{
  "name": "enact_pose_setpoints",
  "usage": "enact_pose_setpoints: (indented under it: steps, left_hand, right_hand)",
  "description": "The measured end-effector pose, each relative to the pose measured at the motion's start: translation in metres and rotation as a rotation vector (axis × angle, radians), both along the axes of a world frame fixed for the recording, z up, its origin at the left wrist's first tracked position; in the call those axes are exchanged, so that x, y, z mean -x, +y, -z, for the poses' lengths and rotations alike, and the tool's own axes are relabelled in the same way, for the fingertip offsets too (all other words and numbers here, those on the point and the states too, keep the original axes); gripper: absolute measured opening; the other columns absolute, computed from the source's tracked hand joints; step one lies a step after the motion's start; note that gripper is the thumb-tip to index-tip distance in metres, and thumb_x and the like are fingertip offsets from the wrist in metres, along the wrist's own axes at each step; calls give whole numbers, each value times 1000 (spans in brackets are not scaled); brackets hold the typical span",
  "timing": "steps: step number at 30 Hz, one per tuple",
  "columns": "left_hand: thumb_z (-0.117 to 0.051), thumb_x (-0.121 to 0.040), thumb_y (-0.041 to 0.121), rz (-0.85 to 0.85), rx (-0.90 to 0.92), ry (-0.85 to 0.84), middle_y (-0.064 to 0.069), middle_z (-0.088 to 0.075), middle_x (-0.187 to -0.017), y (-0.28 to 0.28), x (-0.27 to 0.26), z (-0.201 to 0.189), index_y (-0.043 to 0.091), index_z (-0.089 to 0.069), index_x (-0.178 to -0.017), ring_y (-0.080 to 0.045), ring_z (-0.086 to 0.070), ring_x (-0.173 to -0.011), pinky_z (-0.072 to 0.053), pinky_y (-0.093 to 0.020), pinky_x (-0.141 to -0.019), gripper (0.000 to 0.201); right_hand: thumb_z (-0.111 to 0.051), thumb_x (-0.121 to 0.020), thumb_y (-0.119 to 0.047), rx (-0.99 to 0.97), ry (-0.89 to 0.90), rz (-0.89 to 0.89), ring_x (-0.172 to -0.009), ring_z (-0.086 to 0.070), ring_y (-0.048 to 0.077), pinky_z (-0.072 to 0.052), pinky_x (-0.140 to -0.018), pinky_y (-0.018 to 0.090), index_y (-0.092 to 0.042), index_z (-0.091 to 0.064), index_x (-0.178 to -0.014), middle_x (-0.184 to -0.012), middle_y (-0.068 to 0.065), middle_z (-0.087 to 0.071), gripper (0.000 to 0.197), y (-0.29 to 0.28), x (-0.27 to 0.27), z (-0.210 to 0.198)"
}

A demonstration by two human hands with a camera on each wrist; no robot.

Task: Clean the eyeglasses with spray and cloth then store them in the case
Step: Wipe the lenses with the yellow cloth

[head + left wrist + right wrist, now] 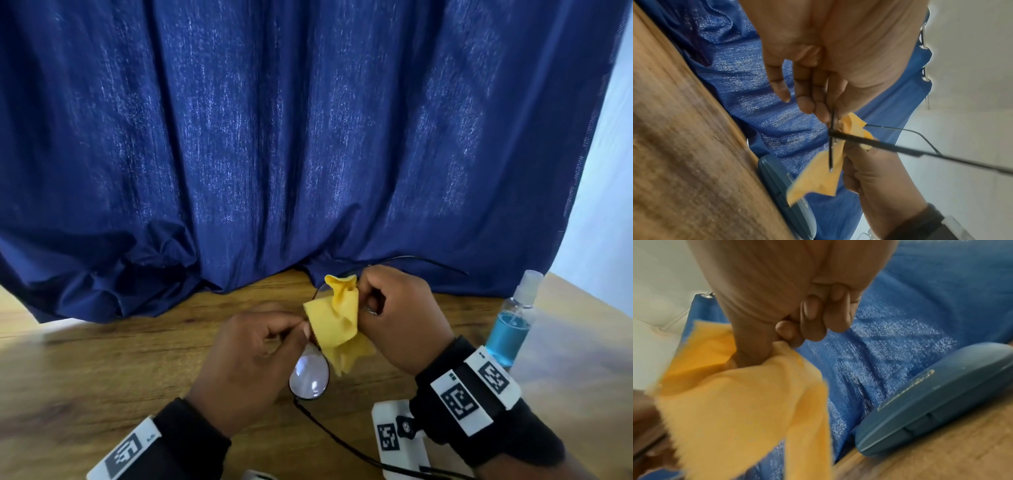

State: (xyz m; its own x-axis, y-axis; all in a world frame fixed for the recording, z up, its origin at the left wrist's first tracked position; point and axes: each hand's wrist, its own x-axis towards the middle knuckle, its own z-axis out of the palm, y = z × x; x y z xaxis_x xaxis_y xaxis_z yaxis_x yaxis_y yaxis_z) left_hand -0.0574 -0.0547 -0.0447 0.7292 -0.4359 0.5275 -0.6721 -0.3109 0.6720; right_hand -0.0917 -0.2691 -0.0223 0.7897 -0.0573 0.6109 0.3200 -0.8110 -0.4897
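Note:
The black-framed eyeglasses (309, 375) are held above the wooden table (102, 359), one clear lens showing below my hands. My left hand (301, 327) pinches the frame between thumb and fingers; the left wrist view shows the thin frame (879, 145) edge-on with both temples unfolded. My right hand (363, 301) grips the yellow cloth (334, 322), bunched over the other lens, which is hidden. The right wrist view shows the thumb and curled fingers pinching the cloth (746, 402). The shut blue glasses case (931, 399) lies on the table against the curtain.
A clear spray bottle (510, 329) of blue liquid stands on the table to the right of my right wrist. A dark blue curtain (308, 137) hangs along the table's far edge. Bare wood lies to the left of my hands.

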Motion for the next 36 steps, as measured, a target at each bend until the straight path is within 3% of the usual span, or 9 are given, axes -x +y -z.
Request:
enact_pose_setpoints:
  steps: [2,6,10,13,20,24,27,34,36]
  left_hand:
    - [-68,-95,18,21,-14,11,14,-73,-82,0,2,-2,35,-80,-76,-7,-70,-85,-49,-13,-69,28]
    - [-68,-95,20,52,-30,7,15,-73,-82,-5,5,-1,29,-83,-81,-4,-70,-86,-48,-11,-69,21]
    - [-66,-96,14,20,10,-2,6,-69,-80,-4,1,4,16,-79,-77,-14,-69,-79,-53,-27,-64,23]
    - [-68,-94,13,11,9,1,9,-70,-81,-1,0,0,25,-80,-76,-12,-69,-80,-49,-17,-64,25]
    - [-69,-93,23,48,-36,-16,15,-74,-86,-3,4,-2,32,-83,-84,-7,-71,-87,-52,-15,-69,19]
    - [-69,-93,11,13,-9,6,7,-72,-84,-2,0,1,24,-80,-78,-12,-70,-82,-53,-23,-66,23]
    - [-69,-93,12,2,-18,17,7,-72,-84,0,-1,1,26,-80,-77,-12,-70,-82,-53,-22,-66,24]
    - [-69,-94,19,56,-51,30,14,-74,-83,-2,5,-2,31,-83,-85,-7,-70,-84,-48,-10,-67,21]
    - [-68,-94,19,54,-67,25,13,-74,-82,-3,5,0,29,-83,-85,-8,-70,-84,-51,-15,-68,20]
  right_hand:
    - [-70,-79,-22,-31,-39,102,-56,-44,9,-44,-54,33,-26,-48,-64,-61,-9,-47,27,-3,-1,0]
    - [-71,-79,-18,-65,-120,141,-55,-43,10,-40,-50,30,-27,-44,-62,-55,-9,-42,33,4,-1,2]
    - [-67,-79,-36,-23,18,0,-55,-46,8,-45,-54,33,-30,-47,-65,-57,-10,-48,25,9,1,2]
    - [-68,-84,-31,17,99,33,-57,-47,8,-42,-57,30,-30,-45,-63,-60,-9,-51,31,2,-1,1]
    - [-67,-80,-23,-135,-55,195,-53,-46,10,-48,-55,40,-26,-45,-61,-55,-6,-51,28,4,0,1]
    - [-64,-79,-37,-57,89,110,-60,-53,11,-53,-60,43,-27,-47,-63,-60,-7,-55,25,11,1,3]
    - [-64,-83,-33,-11,208,129,-65,-56,14,-53,-66,43,-22,-49,-66,-64,-6,-58,25,7,1,2]
    - [-66,-78,-25,-184,-44,245,-51,-45,11,-47,-54,40,-24,-43,-57,-50,-7,-48,31,8,2,0]
    - [-68,-77,-27,-181,-19,220,-52,-46,10,-47,-54,40,-26,-41,-57,-50,-8,-48,34,12,2,2]
